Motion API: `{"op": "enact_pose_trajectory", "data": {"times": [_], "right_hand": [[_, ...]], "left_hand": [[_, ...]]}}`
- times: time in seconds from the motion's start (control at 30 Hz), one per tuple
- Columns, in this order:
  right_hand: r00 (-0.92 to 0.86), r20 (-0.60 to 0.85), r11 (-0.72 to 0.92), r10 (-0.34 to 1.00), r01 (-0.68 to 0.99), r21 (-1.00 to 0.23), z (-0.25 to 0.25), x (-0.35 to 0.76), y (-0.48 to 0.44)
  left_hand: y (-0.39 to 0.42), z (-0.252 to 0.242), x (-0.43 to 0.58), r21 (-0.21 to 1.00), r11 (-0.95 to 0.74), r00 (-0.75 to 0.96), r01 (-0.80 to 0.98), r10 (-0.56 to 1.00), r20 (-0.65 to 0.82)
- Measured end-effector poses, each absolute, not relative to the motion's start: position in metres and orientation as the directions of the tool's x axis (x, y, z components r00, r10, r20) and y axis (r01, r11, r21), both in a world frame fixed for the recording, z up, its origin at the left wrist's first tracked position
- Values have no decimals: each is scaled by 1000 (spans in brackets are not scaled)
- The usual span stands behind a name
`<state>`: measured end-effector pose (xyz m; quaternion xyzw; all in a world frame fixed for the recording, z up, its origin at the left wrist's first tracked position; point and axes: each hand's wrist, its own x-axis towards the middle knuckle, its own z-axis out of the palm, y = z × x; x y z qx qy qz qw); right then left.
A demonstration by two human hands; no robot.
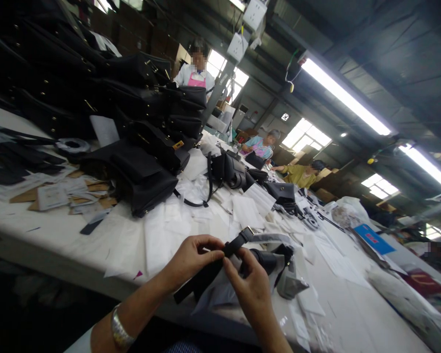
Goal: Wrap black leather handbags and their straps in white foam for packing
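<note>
A black strap (239, 241) with a gold-coloured buckle at its upper end is pinched between my two hands. My left hand (198, 257), below a silver bracelet on the wrist, grips it with thumb and forefinger. From the other side my right hand (252, 279) closes thumb and fingers on the same strap. A loose dark length of it hangs down to the lower left. Just behind my right hand lies a black handbag (266, 260), partly wrapped in white and clear material and partly hidden by my fingers.
Black handbags (139, 171) are piled high at the left of the white table (125, 245). Tags and packets (66, 193) lie scattered before them. More bags (228, 169) and papers cover the middle. A blue box (374, 239) stands right. Several people work further back.
</note>
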<state>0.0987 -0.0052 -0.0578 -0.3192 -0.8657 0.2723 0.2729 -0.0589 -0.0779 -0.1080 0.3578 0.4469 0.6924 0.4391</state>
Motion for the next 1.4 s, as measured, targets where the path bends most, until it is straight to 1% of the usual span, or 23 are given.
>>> {"op": "enact_pose_trajectory", "data": {"times": [0.13, 0.3, 0.4, 0.57, 0.73, 0.9, 1.07, 1.2, 1.3, 1.4], "right_hand": [[-657, 292, 652, 695, 404, -642, -56, 98, -5], [-656, 283, 643, 699, 405, -650, -51, 96, -5], [-648, 278, 634, 709, 413, -654, -50, 95, -6], [-642, 259, 618, 722, 431, -658, -51, 94, -6], [-631, 285, 627, 722, 421, -655, -51, 91, -5], [-601, 254, 576, 758, 433, -694, -50, 88, -8], [-586, 238, 553, 775, 445, -705, -49, 88, -9], [-601, 218, 543, 769, 435, -718, -48, 89, -9], [-622, 218, 548, 752, 405, -732, -49, 88, -7], [-618, 256, 560, 743, 366, -743, -52, 86, -6]], "left_hand": [[-87, -117, -56, 942, -194, -381, -273, 921, 79], [-87, -120, -55, 903, -188, -364, -386, 930, 38], [-87, -119, -55, 891, -173, -346, -421, 938, 18], [-87, -119, -55, 888, -149, -354, -435, 935, -16], [-84, -117, -53, 876, -149, -377, -459, 925, -40], [-81, -118, -51, 871, -118, -374, -478, 924, -80], [-80, -121, -47, 897, -111, -383, -429, 921, -69], [-79, -119, -48, 928, -158, -406, -337, 914, 9], [-78, -118, -53, 948, -119, -339, -295, 941, 12], [-75, -120, -58, 963, -79, -261, -258, 965, 9]]}}
